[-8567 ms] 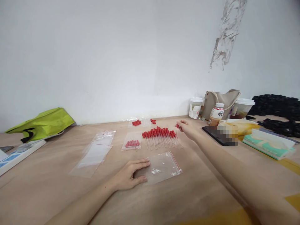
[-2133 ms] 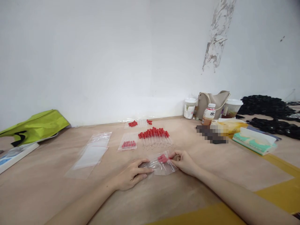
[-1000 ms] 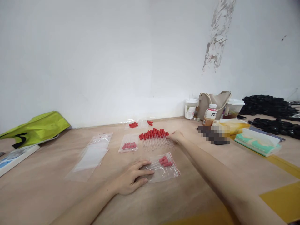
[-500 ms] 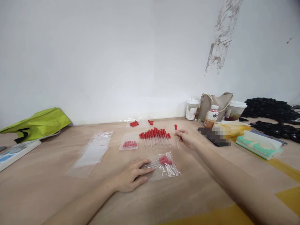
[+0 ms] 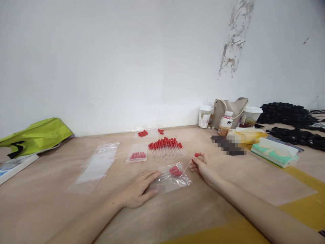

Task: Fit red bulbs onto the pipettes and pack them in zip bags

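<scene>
My right hand pinches a dropper by its red rubber bulb, its thin clear tube slanting down and left toward the mouth of a zip bag. That clear zip bag lies flat with several red-bulbed droppers inside. My left hand rests palm down with its fingers stretched over the bag's left edge. Beyond the bag, a row of loose droppers lies side by side, bulbs pointing away. Left of the row is another zip bag holding several droppers.
Flat zip bags lie at the left, near a lime-green bag. Loose red bulbs sit in clear plastic by the wall. On the right stand a cup, a bottle, a beige handbag and a tissue pack.
My right hand has come down toward the near zip bag, tilting the dropper from upright to slanted. The left hand stays on the bag. The view has shifted slightly.
</scene>
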The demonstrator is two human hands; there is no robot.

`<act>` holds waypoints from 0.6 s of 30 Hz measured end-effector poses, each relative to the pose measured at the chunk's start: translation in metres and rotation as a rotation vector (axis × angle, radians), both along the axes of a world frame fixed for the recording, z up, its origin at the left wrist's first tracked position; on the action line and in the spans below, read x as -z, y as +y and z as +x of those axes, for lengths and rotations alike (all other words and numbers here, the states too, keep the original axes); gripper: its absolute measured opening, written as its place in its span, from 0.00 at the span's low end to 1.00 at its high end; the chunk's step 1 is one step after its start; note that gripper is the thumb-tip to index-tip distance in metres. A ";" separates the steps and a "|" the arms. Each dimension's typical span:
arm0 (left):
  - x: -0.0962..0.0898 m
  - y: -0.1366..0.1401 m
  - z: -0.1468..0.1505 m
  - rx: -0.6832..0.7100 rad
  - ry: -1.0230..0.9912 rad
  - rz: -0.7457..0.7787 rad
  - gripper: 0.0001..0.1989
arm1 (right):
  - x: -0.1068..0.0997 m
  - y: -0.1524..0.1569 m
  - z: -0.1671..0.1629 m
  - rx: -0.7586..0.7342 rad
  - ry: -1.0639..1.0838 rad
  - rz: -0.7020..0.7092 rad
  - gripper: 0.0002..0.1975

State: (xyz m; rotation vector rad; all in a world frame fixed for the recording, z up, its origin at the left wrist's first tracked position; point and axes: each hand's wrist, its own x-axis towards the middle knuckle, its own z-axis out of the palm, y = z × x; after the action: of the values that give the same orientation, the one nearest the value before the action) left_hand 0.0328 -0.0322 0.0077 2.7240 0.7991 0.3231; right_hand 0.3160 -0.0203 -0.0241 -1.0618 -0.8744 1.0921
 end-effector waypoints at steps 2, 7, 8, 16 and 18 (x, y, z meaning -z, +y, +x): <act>0.001 0.000 -0.001 -0.024 -0.023 -0.016 0.28 | -0.002 -0.003 0.000 -0.037 0.040 -0.057 0.15; 0.004 0.002 -0.003 -0.050 -0.092 -0.074 0.37 | -0.012 -0.009 0.006 -0.180 0.132 -0.235 0.07; 0.005 0.003 -0.003 -0.050 -0.095 -0.083 0.37 | -0.014 -0.010 0.007 -0.197 0.148 -0.265 0.07; 0.008 0.005 -0.005 -0.054 -0.077 -0.091 0.36 | -0.023 -0.012 0.009 -0.206 0.165 -0.276 0.06; 0.008 0.004 -0.005 -0.055 -0.077 -0.087 0.36 | -0.025 -0.012 0.009 -0.182 0.115 -0.293 0.06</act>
State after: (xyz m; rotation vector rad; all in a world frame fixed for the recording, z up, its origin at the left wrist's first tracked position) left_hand 0.0280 -0.0279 0.0000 2.5961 0.8482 0.3932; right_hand 0.3251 -0.0328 0.0014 -1.1619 -0.7440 1.4528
